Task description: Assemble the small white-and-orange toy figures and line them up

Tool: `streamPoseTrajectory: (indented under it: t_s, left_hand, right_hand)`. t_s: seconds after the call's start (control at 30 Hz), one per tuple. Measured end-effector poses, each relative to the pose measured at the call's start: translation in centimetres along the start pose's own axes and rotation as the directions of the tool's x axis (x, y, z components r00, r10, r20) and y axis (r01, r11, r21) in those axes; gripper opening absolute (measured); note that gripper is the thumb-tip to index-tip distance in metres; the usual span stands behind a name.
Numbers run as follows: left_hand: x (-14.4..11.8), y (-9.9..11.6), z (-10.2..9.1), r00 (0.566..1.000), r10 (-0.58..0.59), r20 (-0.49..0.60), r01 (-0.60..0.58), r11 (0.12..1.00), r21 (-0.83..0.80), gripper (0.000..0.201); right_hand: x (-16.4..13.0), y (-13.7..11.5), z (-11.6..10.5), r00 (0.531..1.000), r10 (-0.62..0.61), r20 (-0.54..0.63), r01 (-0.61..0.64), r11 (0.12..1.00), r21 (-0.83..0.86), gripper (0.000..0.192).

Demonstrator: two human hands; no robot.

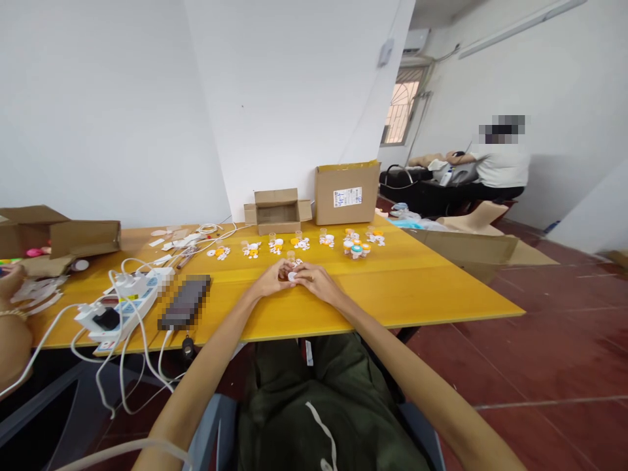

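My left hand (271, 280) and my right hand (316, 280) meet over the middle of the yellow table (417, 288). Together they pinch a small white round piece (292, 277); a tiny clear vial (291, 257) stands just behind the fingers. Beyond them runs a row of small white and orange parts (275, 246) with clear vials, ending in a cluster of capped vials (356, 248), some with teal caps. What lies under my fingers is hidden.
An open small cardboard box (277, 210) and a taller shut one (347, 193) stand at the back. A power strip (128, 302) with white cables and a dark phone (185, 302) lie left. Another person's hand (10, 281) is at far left; a seated person (495, 167) is far right.
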State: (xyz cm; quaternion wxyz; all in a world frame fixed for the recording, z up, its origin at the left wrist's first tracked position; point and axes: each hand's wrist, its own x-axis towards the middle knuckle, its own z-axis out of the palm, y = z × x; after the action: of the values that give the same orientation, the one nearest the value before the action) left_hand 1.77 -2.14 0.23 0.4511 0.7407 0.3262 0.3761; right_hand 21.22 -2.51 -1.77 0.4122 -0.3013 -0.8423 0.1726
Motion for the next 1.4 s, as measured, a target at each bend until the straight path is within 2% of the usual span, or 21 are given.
streamPoseTrajectory:
  t_s: [0.63,0.9,1.4]
  left_hand:
    - [0.0,0.0,-0.1,1.000,0.006,0.011,-0.006,1.000,0.021,0.051]
    - [0.0,0.0,-0.2,1.000,0.009,0.024,-0.010,0.999,0.031,0.049]
    - [-0.1,0.4,-0.1,1.000,0.003,0.025,-0.005,0.999,0.041,0.048]
  right_hand:
    - [0.3,-1.1,-0.3,0.997,0.080,-0.014,-0.078,0.992,0.094,0.012]
    - [0.4,-1.3,-0.4,0.996,0.092,-0.012,-0.091,0.992,0.084,0.010]
    - [0.2,-0.5,-0.1,0.999,0.008,0.033,-0.008,1.000,0.016,0.016]
